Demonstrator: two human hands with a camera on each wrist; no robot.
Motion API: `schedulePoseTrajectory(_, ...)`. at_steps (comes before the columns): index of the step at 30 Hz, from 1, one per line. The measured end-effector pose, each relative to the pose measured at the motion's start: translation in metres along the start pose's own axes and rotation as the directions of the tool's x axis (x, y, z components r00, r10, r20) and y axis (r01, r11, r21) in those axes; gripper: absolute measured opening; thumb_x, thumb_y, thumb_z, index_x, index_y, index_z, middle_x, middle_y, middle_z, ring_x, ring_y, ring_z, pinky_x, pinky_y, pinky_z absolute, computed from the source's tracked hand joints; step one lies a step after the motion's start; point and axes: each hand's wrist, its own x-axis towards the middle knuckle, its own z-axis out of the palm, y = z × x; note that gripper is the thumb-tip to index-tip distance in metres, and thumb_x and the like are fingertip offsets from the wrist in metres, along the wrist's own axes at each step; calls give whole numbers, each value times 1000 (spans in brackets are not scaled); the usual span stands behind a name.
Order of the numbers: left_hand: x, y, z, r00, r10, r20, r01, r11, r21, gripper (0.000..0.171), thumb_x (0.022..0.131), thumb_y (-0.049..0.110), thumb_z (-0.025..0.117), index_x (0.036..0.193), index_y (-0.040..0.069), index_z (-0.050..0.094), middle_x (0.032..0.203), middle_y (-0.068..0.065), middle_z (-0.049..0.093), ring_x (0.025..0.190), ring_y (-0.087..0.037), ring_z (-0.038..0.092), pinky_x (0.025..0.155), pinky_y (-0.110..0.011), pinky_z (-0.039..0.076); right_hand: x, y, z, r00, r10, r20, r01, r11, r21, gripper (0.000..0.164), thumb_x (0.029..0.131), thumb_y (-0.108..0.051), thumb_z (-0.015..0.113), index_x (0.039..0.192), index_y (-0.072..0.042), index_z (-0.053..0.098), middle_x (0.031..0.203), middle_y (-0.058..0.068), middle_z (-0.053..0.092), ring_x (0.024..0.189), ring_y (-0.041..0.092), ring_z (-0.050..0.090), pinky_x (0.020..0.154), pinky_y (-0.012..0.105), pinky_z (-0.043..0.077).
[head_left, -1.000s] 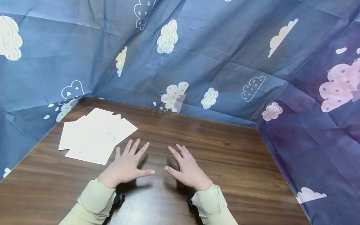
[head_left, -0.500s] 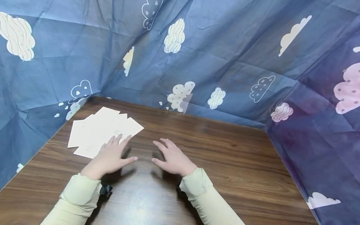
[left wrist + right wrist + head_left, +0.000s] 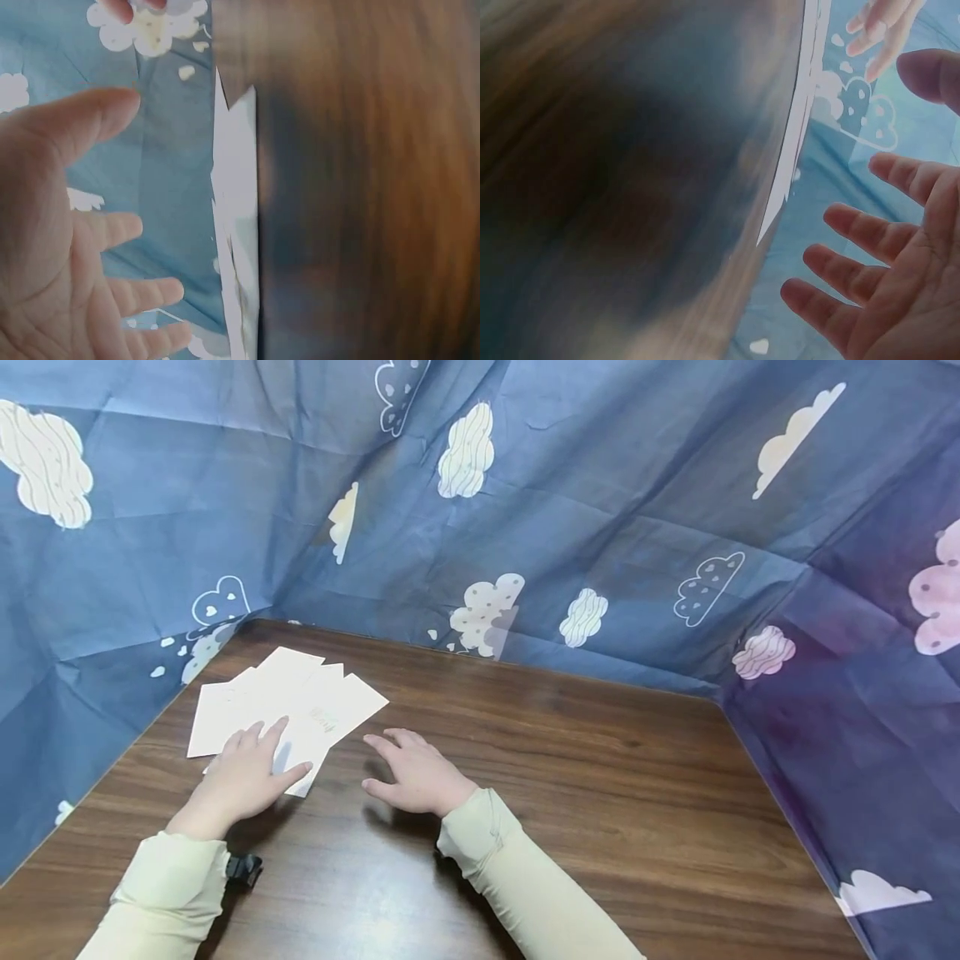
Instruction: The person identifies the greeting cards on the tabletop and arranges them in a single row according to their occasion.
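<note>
Several overlapping white paper sheets [image 3: 277, 693] lie fanned out at the left of the table, with faint print on one of them. Over the near part of the sheets is my left hand [image 3: 240, 781], fingers spread and holding nothing; the left wrist view shows a gap between that palm and the sheets [image 3: 244, 195]. To the right of the pile my right hand [image 3: 420, 775] hovers above bare wood, its fingers relaxed and apart. In the right wrist view the sheets [image 3: 791, 135] appear edge-on beyond the right hand [image 3: 900, 262].
The brown wooden table [image 3: 570, 777] stretches far to the right. A blue cloth [image 3: 600, 518] with cloud prints hangs along its back and sides. A small black device [image 3: 244, 870] sits at the left wrist.
Both hands have moved left. The left hand has come over the paper sheets, and the right hand has followed toward the pile. The sheets look unmoved on the table.
</note>
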Motion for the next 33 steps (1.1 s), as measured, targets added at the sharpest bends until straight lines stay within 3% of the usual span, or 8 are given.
schedulePoseTrajectory(8, 1, -24, -12, 982, -188, 24, 189, 979, -71, 93, 99, 58, 54, 150, -16, 28, 145, -47, 26, 129, -72, 24, 93, -83, 29, 23, -19, 3, 999, -28, 23, 29, 999, -28, 64, 103, -46, 56, 158, -18, 42, 156, 11, 45, 144, 26, 40, 111, 46, 40)
schedulePoseTrajectory(14, 0, -39, -15, 958, -277, 69, 282, 956, -84, 106, 95, 70, 51, 151, -15, 23, 144, -50, 21, 127, -76, 21, 92, -82, 27, 34, -32, 16, 998, -61, 17, 63, 984, -168, 64, 101, -48, 58, 156, -19, 46, 148, 8, 53, 135, 25, 49, 106, 38, 44)
schedulePoseTrajectory(18, -1, -48, -17, 940, -324, 105, 332, 940, -79, 109, 94, 71, 51, 152, -16, 19, 142, -53, 16, 126, -79, 18, 93, -83, 25, 40, -41, 27, 997, -64, 31, 68, 980, -185, 63, 101, -48, 59, 156, -21, 47, 146, 5, 54, 135, 22, 49, 106, 36, 44)
schedulePoseTrajectory(25, 9, -57, -23, 920, -371, 124, 384, 918, -97, 110, 95, 72, 49, 153, -14, 14, 142, -55, 8, 126, -79, 12, 93, -86, 19, 57, -56, 31, 999, -39, 27, 43, 989, -144, 59, 99, -45, 58, 154, -24, 50, 146, -1, 54, 132, 17, 52, 104, 32, 44)
schedulePoseTrajectory(29, 19, -59, -30, 923, -371, 102, 381, 917, -114, 104, 98, 65, 48, 152, -16, 12, 143, -54, 9, 128, -78, 14, 96, -85, 21, 68, -63, 29, 999, -39, 7, 40, 990, -135, 58, 98, -44, 57, 152, -24, 52, 142, -4, 57, 127, 14, 55, 102, 27, 44)
schedulePoseTrajectory(33, 30, -60, -37, 939, -340, 56, 345, 927, -149, 93, 102, 53, 48, 151, -19, 15, 143, -53, 14, 131, -75, 16, 101, -82, 21, 75, -69, 26, 999, -43, -4, 42, 989, -142, 56, 98, -43, 58, 151, -23, 54, 140, -4, 59, 124, 12, 56, 100, 23, 44)
